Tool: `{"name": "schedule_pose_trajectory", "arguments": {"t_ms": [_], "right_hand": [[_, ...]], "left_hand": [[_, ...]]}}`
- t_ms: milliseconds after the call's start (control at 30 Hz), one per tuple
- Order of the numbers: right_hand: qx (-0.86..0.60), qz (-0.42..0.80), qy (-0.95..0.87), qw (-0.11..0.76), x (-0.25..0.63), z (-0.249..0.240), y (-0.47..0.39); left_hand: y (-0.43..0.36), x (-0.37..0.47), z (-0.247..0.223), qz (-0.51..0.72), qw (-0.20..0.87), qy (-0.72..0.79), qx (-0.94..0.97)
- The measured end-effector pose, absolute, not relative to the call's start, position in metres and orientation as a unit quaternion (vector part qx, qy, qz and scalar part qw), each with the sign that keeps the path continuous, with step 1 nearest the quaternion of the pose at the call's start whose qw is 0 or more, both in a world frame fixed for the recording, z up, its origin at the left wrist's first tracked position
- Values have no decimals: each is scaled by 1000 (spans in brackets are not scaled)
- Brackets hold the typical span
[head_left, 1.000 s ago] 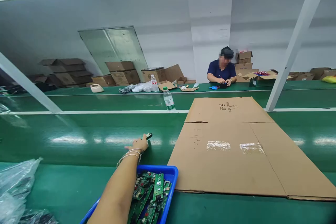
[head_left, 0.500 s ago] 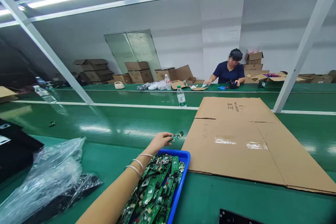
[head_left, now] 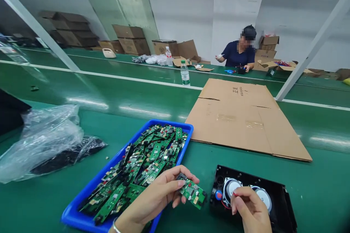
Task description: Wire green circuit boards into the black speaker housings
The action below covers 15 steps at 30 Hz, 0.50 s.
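Note:
A green circuit board (head_left: 193,193) is pinched between the thumb and fingers of my left hand (head_left: 166,189), just right of a blue tray (head_left: 79,220) heaped with similar boards. My right hand (head_left: 250,207) is over a black speaker housing (head_left: 284,204) and pinches the end of a thin red wire (head_left: 234,194). Two round silver speakers, the left one (head_left: 231,186) and the right one (head_left: 264,198), sit in the housing, with a small blue and red part (head_left: 218,194) at its left side.
Flattened cardboard (head_left: 232,131) lies behind the housing. Clear plastic wrap (head_left: 54,134) is on the left. A green-capped bottle (head_left: 185,74) stands farther back. A person (head_left: 237,56) works at the far bench, near cardboard boxes (head_left: 133,43).
The view has tilted down. My left hand has come back from beyond the tray with the board. My right hand and most of the speaker housing have come into view.

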State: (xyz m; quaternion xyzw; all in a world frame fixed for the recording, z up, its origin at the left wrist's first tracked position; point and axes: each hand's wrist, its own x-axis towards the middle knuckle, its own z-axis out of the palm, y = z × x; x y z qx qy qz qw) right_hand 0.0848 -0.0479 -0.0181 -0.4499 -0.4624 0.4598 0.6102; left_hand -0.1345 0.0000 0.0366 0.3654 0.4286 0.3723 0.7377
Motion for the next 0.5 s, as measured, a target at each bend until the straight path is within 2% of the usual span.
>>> {"name": "schedule_pose_trajectory", "arguments": {"t_ms": [267,500], "right_hand": [[-471,290,-690,467,90,-6,-50],[-423,184,-762,456,81,13,-45]], "left_hand": [[-8,-110,16,356,779,334,393],[-22,-99,18,380,805,309,334]]}}
